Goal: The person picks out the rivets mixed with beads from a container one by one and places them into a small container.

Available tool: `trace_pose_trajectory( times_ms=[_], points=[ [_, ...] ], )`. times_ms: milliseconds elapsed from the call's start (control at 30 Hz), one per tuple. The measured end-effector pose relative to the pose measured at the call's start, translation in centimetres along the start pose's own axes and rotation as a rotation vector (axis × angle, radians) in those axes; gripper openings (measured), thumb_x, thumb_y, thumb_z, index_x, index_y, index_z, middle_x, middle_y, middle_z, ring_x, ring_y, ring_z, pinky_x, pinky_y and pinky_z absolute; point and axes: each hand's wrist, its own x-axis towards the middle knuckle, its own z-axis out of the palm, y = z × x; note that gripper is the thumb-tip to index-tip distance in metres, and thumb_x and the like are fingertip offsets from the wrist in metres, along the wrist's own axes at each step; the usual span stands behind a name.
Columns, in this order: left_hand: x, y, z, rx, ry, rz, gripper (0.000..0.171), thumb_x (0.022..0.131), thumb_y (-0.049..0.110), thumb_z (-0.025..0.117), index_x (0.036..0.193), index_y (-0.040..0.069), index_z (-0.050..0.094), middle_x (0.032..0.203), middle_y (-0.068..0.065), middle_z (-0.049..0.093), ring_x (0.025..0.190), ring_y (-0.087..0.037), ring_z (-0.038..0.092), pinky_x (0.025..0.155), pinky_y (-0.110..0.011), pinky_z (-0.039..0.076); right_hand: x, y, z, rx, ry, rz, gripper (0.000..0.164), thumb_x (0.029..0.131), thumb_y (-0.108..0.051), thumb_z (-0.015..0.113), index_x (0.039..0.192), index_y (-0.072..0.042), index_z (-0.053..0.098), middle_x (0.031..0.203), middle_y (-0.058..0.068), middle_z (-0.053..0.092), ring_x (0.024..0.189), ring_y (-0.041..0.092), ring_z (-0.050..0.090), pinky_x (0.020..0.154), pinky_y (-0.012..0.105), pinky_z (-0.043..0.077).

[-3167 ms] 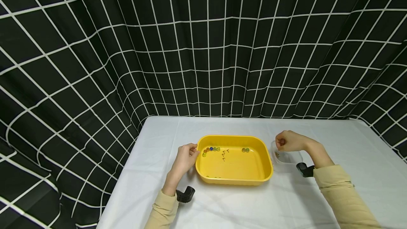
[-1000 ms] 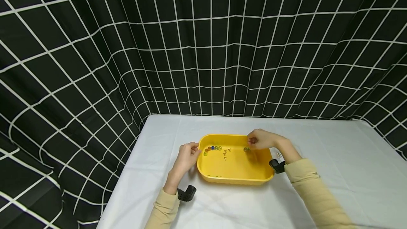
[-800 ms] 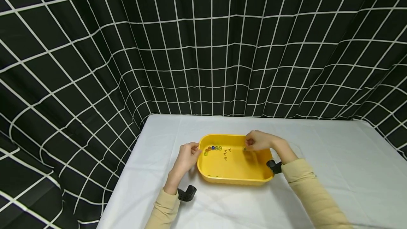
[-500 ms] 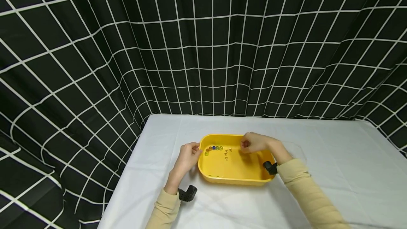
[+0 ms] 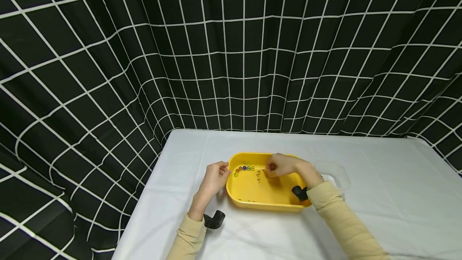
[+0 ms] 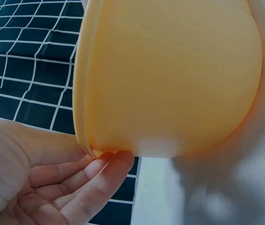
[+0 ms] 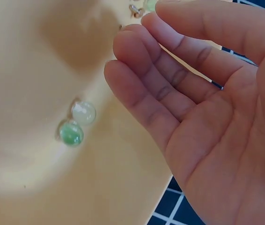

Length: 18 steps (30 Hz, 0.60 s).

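My left hand [image 5: 213, 177] pinches the left rim of a yellow plastic tray [image 5: 267, 196]. In the left wrist view, its fingers [image 6: 97, 187] press against the outer wall below the rim. Inside the tray my right hand [image 5: 282, 165] reaches down, fingertips right beside several small gold-coloured pieces [image 5: 258, 180], each with a wider head and short stem. In the right wrist view its fingers are loosely bent, thumb and forefinger close to a gold piece [image 7: 135, 11]; nothing shows between them. A green marble [image 7: 71, 134] and a pale marble [image 7: 84, 112] lie under that hand.
A row of glass marbles [image 5: 244, 168] lies in the tray's back left corner, with more just behind the front wall. A clear plastic container [image 5: 337, 171] stands right of the tray, partly hidden by the right forearm. Gridded black curtain [image 5: 252, 51] surrounds the white table [image 5: 379, 196].
My right hand has moved left from over the clear container into the tray, past the two marbles, to the gold-coloured pieces. The left hand keeps hold of the rim.
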Motion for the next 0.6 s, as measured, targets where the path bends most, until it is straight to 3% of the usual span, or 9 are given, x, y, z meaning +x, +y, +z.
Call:
trace_pose_trajectory(
  times_ms=[100, 233, 300, 600],
  points=[
    [0.1, -0.7, 0.2, -0.008, 0.012, 0.052, 0.024, 0.086, 0.001, 0.061, 0.104, -0.015, 0.061, 0.081, -0.012, 0.061, 0.07, -0.017, 0.058, 0.062, -0.024, 0.051, 0.3, -0.2, 0.1, -0.001, -0.007, 0.017, 0.018, 0.081, 0.001, 0.059, 0.065, -0.006, 0.054, 0.058, -0.008, 0.039, 0.054, 0.004, 0.035, 0.054, 0.018, 0.029],
    [0.1, -0.8, 0.2, -0.015, 0.013, 0.065, 0.025, 0.086, 0.003, 0.062, 0.104, -0.014, 0.062, 0.081, -0.012, 0.062, 0.071, -0.017, 0.059, 0.062, -0.024, 0.052, 0.7, -0.5, 0.3, -0.003, -0.018, 0.007, 0.019, 0.082, 0.001, 0.058, 0.065, -0.007, 0.054, 0.057, -0.008, 0.038, 0.052, 0.004, 0.034, 0.053, 0.019, 0.029],
    [0.0, -0.2, -0.1, -0.009, 0.008, 0.038, 0.024, 0.085, 0.0, 0.062, 0.104, -0.015, 0.062, 0.081, -0.013, 0.062, 0.072, -0.019, 0.059, 0.063, -0.025, 0.052, 0.9, -0.5, 0.4, 0.0, -0.023, 0.002, 0.019, 0.082, 0.001, 0.058, 0.065, -0.007, 0.054, 0.057, -0.008, 0.038, 0.052, 0.004, 0.034, 0.053, 0.019, 0.028],
    [0.0, 0.1, -0.1, 0.017, -0.004, -0.002, 0.024, 0.085, -0.002, 0.063, 0.106, -0.013, 0.062, 0.083, -0.012, 0.062, 0.073, -0.019, 0.06, 0.064, -0.022, 0.051, 1.5, -1.0, 1.0, 0.033, -0.034, 0.019, 0.018, 0.082, 0.003, 0.057, 0.066, -0.003, 0.054, 0.058, -0.006, 0.04, 0.052, 0.005, 0.036, 0.053, 0.019, 0.029]
  ],
)
